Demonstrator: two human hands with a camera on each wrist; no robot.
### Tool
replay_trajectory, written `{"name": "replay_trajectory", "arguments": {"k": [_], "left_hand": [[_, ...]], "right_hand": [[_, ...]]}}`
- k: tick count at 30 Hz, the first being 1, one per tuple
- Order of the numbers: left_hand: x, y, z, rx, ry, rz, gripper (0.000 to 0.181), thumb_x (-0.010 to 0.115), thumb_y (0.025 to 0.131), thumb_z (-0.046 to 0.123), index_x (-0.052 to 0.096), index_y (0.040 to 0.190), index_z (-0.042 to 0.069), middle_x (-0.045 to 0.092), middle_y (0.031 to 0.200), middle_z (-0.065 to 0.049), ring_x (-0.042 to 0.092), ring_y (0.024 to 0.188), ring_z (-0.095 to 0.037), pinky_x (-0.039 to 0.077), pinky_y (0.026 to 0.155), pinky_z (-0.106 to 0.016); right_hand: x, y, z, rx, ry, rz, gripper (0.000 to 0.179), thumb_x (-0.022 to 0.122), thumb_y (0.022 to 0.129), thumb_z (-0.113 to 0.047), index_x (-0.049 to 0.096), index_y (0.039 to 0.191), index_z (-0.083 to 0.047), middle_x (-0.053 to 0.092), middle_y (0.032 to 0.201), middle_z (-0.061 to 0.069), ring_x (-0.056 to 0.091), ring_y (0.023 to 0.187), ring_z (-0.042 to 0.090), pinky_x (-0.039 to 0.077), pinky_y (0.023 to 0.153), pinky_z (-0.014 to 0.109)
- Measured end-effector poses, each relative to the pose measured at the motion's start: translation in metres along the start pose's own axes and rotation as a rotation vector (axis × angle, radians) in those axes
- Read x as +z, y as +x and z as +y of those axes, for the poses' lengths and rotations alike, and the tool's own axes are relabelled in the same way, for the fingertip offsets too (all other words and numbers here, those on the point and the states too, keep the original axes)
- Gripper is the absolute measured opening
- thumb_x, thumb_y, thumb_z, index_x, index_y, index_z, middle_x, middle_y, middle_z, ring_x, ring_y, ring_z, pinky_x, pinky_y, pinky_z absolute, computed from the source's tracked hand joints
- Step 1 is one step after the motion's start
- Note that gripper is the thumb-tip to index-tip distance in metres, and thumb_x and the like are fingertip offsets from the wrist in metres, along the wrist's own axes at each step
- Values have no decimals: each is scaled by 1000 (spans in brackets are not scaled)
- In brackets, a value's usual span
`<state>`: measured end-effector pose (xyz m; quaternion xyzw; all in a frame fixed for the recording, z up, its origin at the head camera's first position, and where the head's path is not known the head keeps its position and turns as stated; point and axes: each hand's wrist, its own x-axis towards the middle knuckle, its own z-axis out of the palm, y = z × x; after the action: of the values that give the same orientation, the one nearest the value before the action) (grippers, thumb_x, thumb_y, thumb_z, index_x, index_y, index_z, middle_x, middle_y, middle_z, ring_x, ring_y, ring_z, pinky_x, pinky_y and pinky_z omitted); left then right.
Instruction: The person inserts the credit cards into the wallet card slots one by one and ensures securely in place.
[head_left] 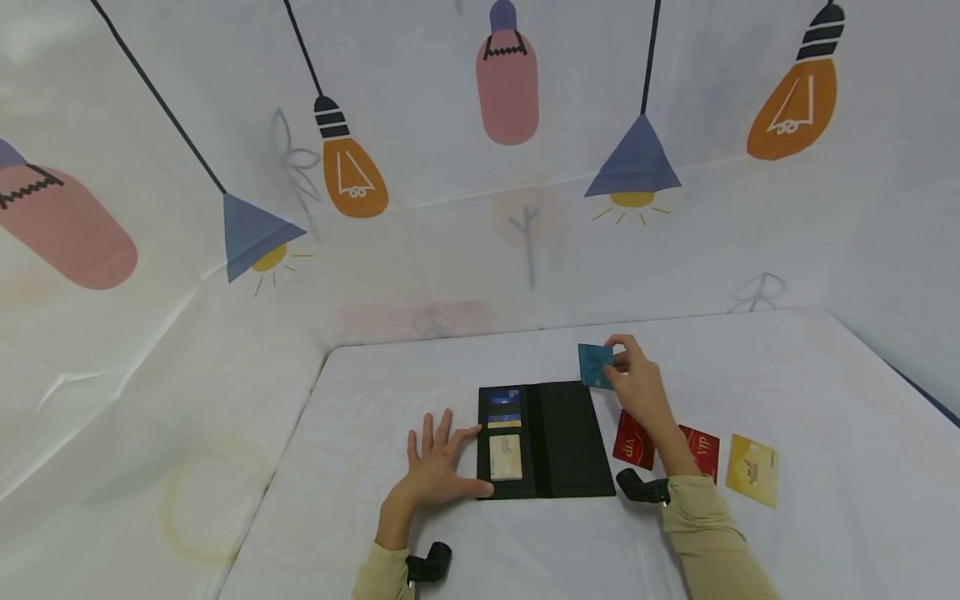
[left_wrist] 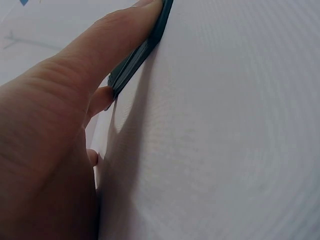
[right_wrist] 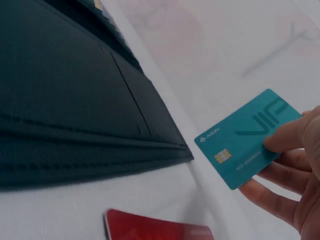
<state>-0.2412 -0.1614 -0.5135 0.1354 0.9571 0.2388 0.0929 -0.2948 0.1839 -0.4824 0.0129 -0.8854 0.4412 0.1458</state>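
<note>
A dark card wallet (head_left: 573, 442) lies spread flat on the white table, with blue cards (head_left: 504, 408) and a cream card (head_left: 506, 457) in the slots of its left half. My left hand (head_left: 435, 473) rests at the wallet's left edge, fingers spread, thumb over the lower left corner. In the left wrist view the thumb (left_wrist: 115, 35) presses on the wallet's edge. Above the wallet's upper right corner, my right hand (head_left: 637, 383) pinches a teal VIP card (right_wrist: 250, 137) between thumb and fingers. The card's chip and printing face the right wrist camera.
Right of the wallet lie two red cards, one (head_left: 633, 440) partly behind the right forearm and another (head_left: 701, 452) beside it. A yellow card (head_left: 752, 470) lies farther right. Behind the table (head_left: 525, 550) hangs a white sheet (head_left: 450, 267) printed with lamps.
</note>
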Motion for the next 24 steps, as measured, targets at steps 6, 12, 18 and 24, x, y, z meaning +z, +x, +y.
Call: {"name": "replay_trajectory", "arguments": {"k": [6, 12, 18, 24], "left_hand": [[-1, -1, 1, 4, -12, 1, 90, 81, 69, 58, 45, 146, 30, 4, 166, -18, -13, 149, -44, -13, 112, -66], [-2, -1, 1, 8, -23, 4, 90, 82, 69, 58, 45, 146, 29, 5, 165, -18, -13, 149, -44, -13, 112, -66], [-2, -1, 1, 8, -22, 1, 90, 82, 69, 57, 45, 146, 29, 4, 165, -18, -13, 149, -44, -13, 112, -67], [-2, 0, 1, 8, -12, 0, 90, 81, 70, 57, 45, 146, 29, 4, 166, -18, -13, 149, -44, -13, 112, -67]], "right_hand": [[8, 0, -7, -27, 38, -16, 30, 51, 100, -9, 43, 129, -14, 65, 116, 27, 61, 110, 44, 50, 90, 61], [17, -1, -12, -55, 49, -49, 26, 48, 101, -8, 45, 126, -14, 67, 115, 24, 63, 106, 41, 51, 88, 58], [23, -3, -14, -87, 77, -78, 25, 48, 101, -7, 46, 125, -15, 68, 115, 22, 64, 108, 39, 51, 86, 55], [30, -3, -12, -114, 75, -91, 24, 49, 101, -7, 47, 123, -14, 68, 114, 22, 64, 105, 38, 50, 84, 52]]}}
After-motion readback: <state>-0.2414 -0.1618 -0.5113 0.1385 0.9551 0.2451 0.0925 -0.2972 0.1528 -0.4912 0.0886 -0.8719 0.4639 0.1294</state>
